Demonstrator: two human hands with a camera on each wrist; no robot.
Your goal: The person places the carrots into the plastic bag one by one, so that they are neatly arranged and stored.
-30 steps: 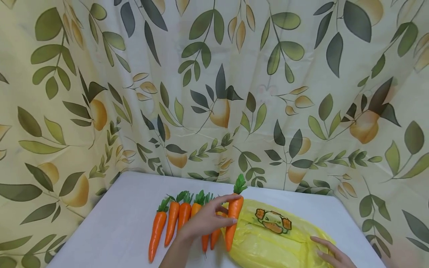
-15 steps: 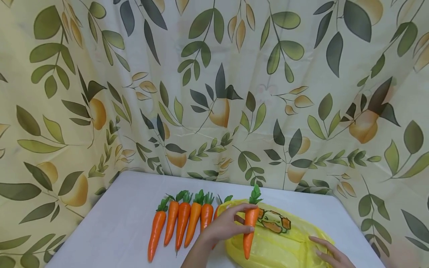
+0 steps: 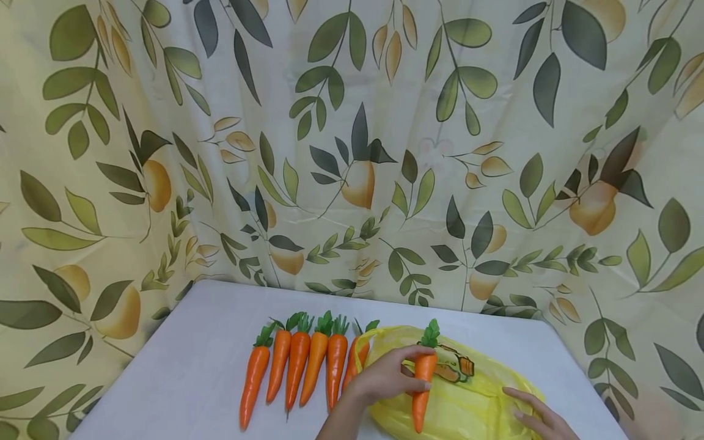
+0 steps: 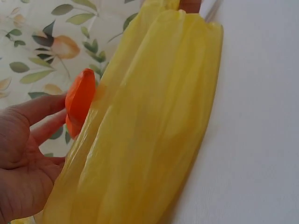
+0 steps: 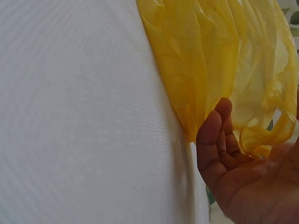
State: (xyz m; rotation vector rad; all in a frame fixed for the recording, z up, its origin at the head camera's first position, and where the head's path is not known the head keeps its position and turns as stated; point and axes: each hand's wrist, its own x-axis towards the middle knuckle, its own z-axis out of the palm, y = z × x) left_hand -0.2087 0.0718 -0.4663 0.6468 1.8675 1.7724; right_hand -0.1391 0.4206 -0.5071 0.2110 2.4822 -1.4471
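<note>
My left hand (image 3: 393,374) pinches an orange carrot (image 3: 422,391) with green leaves, leaves upward, over the yellow plastic bag (image 3: 467,408). The left wrist view shows part of the carrot (image 4: 80,100) between the fingertips and the side of the bag. A cartoon duck face is printed on the bag, partly covered by the carrot. At the bag's right end, my right hand (image 3: 541,417) touches the plastic with thumb and fingers spread apart. In the right wrist view its fingers (image 5: 210,135) lie against the bag's crumpled edge, lightly bent.
Several more carrots (image 3: 297,373) lie in a row left of the bag, leaves pointing to the back. The rightmost carrot (image 3: 352,366) is partly hidden by the left hand and bag. All rest on a white table (image 3: 181,360), with a leaf-and-fruit patterned curtain (image 3: 330,153) behind.
My left hand has carried the carrot rightward and lower, from the bag's left edge to over its printed face. My right hand stays at the bag's right end.
</note>
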